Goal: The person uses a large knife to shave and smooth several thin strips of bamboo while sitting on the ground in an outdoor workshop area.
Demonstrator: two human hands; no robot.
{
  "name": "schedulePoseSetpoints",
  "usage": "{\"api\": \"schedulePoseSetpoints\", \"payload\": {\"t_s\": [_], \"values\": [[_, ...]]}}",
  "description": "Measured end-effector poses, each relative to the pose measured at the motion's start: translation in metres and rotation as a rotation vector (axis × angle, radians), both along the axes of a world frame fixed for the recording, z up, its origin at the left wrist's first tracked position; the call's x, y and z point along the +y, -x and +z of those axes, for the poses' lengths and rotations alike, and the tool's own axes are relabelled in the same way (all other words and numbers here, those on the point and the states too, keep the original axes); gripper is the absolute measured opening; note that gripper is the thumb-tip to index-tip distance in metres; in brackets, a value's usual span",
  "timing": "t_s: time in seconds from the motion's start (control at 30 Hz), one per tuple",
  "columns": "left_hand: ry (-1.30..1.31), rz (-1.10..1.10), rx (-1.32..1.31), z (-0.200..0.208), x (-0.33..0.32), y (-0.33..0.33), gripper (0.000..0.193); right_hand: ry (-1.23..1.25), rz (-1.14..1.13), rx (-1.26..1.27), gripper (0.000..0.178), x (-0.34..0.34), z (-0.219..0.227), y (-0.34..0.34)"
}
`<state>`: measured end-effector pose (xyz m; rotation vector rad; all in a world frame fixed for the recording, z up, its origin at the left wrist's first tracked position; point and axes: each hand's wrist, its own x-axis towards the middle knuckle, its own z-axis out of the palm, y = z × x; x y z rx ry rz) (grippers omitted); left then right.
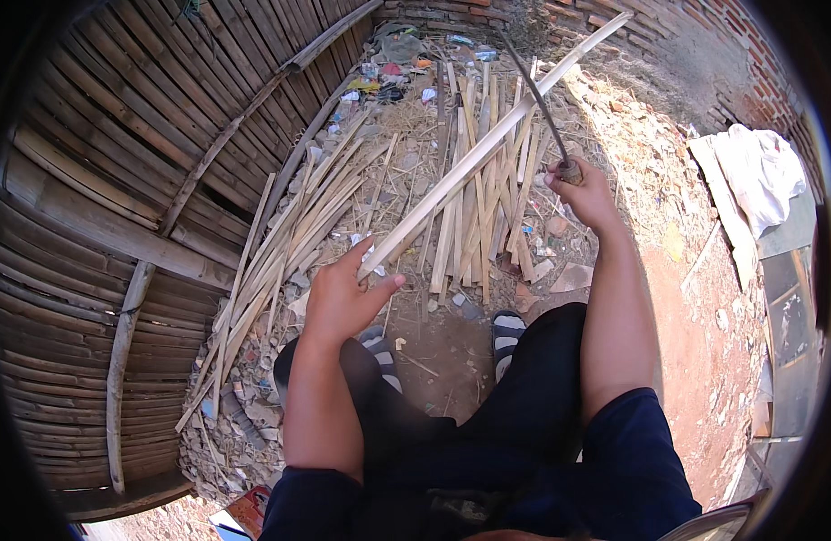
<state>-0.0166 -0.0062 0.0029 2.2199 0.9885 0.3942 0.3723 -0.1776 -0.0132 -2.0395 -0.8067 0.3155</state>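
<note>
- Centrally in the head view, a long, flat, pale strip [470,169], split-looking and smooth-faced, runs slantwise above the ground [442,365], from the left hand toward the ground's far right corner.
- Left hand [345,293]: thumb and forefinger spread, the strip's near end lying between them. The remaining fingers are hidden; cannot tell how firmly they close.
- Right hand [581,194]: fingers wrapped around the stubby brown handle of a knife [551,119]. Its blade is slender, dark and dull-surfaced, pointing up toward the ground's far edge and crossing the strip in view; cannot tell whether they touch.
- Middle of the ground, beyond the feet: a loose pile of straight, narrow strips [483,203], pale to yellowish, mostly lengthwise, some crossed.
- Left edge of the ground: a second heap of thinner strips [294,221], fanned beside a wall of weathered, rounded slats [82,108] with rough poles across it.
- Far left corner: crumpled scraps [388,79] in mixed colours.
- Far edge: a brick wall [433,18], coarse and uneven.
- Right edge: a creased white cloth [762,171] draped over flat boards.
- Ground texture: packed earth near the feet, gritty and littered with chips elsewhere.
</note>
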Motion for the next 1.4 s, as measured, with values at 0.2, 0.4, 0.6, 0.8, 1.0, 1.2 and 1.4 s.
{"api": "schedulePoseSetpoints", "payload": {"t_s": [0.2, 0.4, 0.6, 0.8, 1.0, 1.2, 1.4], "values": [[-0.047, -0.026, -0.046, -0.014, 0.008, -0.002, 0.083, 0.094, 0.135, -0.279, 0.034, -0.003, 0.016, 0.027], [-0.057, 0.005, 0.120, -0.005, 0.003, -0.004, 0.091, 0.273, 0.658, -0.480, 0.031, 0.029, 0.026, 0.088], [0.013, -0.008, 0.073, -0.002, 0.004, 0.008, 0.088, 0.108, 0.136, -0.196, 0.031, 0.009, 0.011, 0.022], [0.008, -0.011, -0.059, -0.008, 0.005, 0.002, 0.090, -0.036, -0.040, -0.384, 0.031, 0.003, 0.018, 0.027], [0.110, -0.030, -0.118, -0.015, 0.000, -0.009, 0.089, 0.142, 0.582, -0.551, 0.033, 0.021, 0.034, 0.098], [0.110, -0.001, 0.037, 0.005, -0.007, -0.008, 0.112, 0.137, 0.487, -0.389, 0.030, 0.024, 0.032, 0.070], [0.174, -0.008, -0.071, -0.010, -0.001, -0.009, 0.118, -0.016, 0.054, -0.224, 0.040, 0.003, 0.003, 0.016]]}}
